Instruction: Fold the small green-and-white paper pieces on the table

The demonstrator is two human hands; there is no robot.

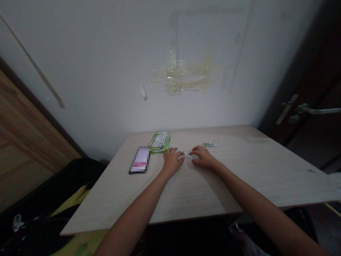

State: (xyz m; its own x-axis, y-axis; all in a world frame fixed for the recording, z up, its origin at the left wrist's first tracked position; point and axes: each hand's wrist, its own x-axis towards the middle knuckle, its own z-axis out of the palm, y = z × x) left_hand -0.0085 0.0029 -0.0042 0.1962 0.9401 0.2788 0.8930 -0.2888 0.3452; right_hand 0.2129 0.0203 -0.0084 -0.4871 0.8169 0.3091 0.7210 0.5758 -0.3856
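Observation:
A small whitish crumpled piece of wrapper (pixel 187 155) lies at the middle of the table, between my two hands; its exact kind is too small to make out. My left hand (pixel 173 160) pinches its left end with thumb and forefinger, the other fingers resting near the table top. From the other side, my right hand (pixel 204 156) grips the right end, fingers curled. A stack of green and white packets (pixel 160 141) lies just beyond my left hand. Past my right hand is a torn green and white packet strip (pixel 211 144).
A phone (pixel 140 160) with a lit screen lies left of my left hand. The pale wooden table (pixel 234 181) meets a wall with peeling yellowed tape (pixel 183 78). A dark door with a metal handle (pixel 319 111) stands at right, and a dark bag-like shape is at lower left.

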